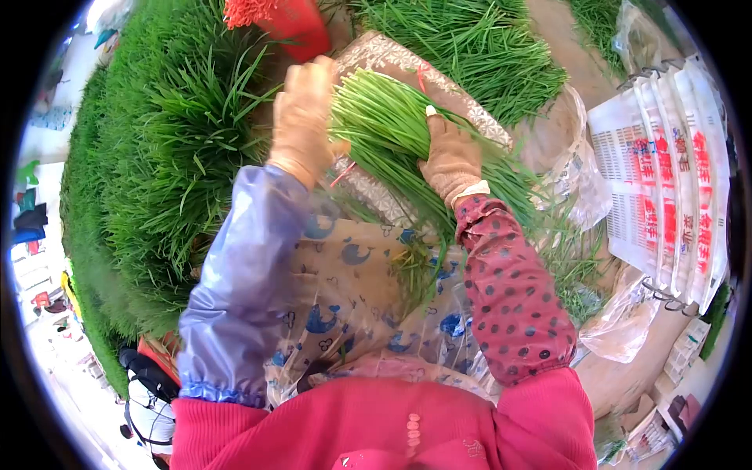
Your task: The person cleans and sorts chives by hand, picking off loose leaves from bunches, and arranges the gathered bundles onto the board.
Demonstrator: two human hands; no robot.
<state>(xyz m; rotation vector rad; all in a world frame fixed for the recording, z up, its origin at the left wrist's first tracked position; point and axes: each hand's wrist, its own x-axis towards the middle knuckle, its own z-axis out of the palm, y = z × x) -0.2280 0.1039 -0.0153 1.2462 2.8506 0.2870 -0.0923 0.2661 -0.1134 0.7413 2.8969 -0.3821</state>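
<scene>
A bundle of long green stalks (384, 110) lies slantwise across a board with a white patterned edge (462, 98), its pale cut ends to the left. My right hand (453, 153), in a brownish glove with a bare thumb tip, rests on the bundle and holds it. At the cut ends is my left hand (304, 117), gloved and upright beside them; its fingers are blurred by motion. One red tie (423, 77) shows at the bundle's far side, another red tie (343, 174) at the board's near edge.
Dense green stalks (172, 157) stand at the left. Loose stalks (486, 55) lie behind the board. A red container (301, 31) with red ties stands at the top. Printed white plastic bags (658, 180) hang at the right. Clear plastic (576, 172) lies beside them.
</scene>
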